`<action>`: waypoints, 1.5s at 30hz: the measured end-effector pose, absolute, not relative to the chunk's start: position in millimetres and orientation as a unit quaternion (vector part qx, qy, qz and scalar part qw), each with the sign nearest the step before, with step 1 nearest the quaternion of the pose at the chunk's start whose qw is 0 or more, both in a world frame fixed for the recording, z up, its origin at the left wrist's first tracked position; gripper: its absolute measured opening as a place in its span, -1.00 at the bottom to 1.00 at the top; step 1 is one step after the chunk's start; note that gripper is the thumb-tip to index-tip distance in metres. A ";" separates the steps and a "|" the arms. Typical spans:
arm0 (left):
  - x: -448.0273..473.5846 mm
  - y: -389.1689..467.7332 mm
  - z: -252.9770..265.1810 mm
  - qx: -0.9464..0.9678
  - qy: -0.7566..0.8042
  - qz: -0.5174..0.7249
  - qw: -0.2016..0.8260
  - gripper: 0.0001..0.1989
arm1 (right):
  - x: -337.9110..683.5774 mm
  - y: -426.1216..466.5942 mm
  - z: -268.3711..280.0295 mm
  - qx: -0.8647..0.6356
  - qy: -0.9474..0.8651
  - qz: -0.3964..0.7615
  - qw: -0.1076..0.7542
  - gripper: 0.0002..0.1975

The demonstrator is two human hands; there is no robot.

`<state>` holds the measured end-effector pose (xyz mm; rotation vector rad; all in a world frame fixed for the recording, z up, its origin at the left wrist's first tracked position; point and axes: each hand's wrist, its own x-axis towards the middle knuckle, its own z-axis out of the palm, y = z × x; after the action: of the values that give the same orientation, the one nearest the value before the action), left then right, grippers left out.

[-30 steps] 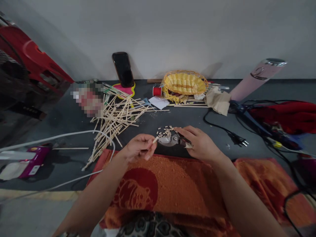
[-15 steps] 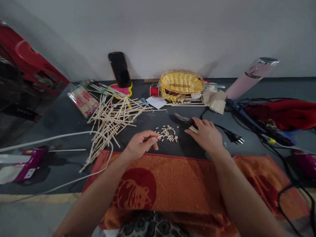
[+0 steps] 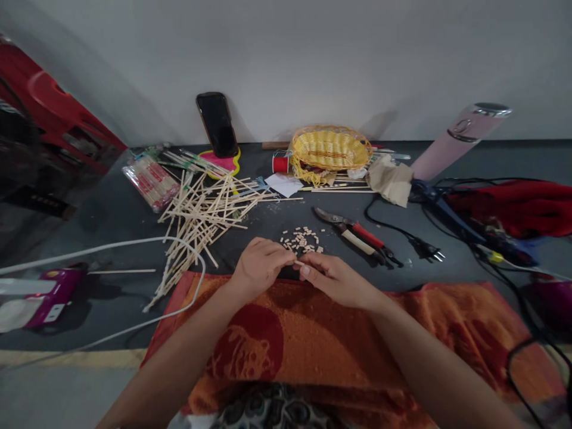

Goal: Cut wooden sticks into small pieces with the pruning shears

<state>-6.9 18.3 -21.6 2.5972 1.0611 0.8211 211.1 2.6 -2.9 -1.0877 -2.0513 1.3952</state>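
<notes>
My left hand (image 3: 261, 266) and my right hand (image 3: 334, 277) meet over the near edge of the table, fingertips close together. Between them a short piece of wooden stick (image 3: 299, 263) shows, pinched by both hands; part of it is hidden by the fingers. Just beyond lies a loose pile of small cut stick pieces (image 3: 302, 239). To the right, the pruning shears (image 3: 361, 236) with red and cream handles rest on the table, touched by neither hand. An orange towel (image 3: 330, 333) is spread under my forearms.
A heap of long wooden sticks (image 3: 201, 214) lies left, beside a packaged bundle (image 3: 152, 183). At the back are a phone (image 3: 217, 125), a red thread spool (image 3: 280, 163), a yellow basket (image 3: 330, 150) and a pink flask (image 3: 460, 141). A black plug cord (image 3: 426, 249) lies right.
My right hand has let go of the pruning shears and moved left to meet my left hand at the small stick piece. The shears now lie on the table in full view.
</notes>
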 end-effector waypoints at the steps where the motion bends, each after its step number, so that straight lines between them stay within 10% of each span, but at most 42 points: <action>1: -6.7 18.1 -21.7 0.886 0.359 0.272 0.106 -0.78 | 209.7 2.0 -3.9 -0.389 -0.736 0.512 0.213 -0.65; 45: 5.8 6.0 -1.5 0.731 0.404 0.395 0.382 -0.89 | 204.4 -2.2 -9.6 -0.331 -0.725 0.529 0.292 -0.66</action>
<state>5.8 6.0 -1.5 1.8655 1.0306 1.0076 204.4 -2.2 -9.6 -0.8821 -1.9333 1.4093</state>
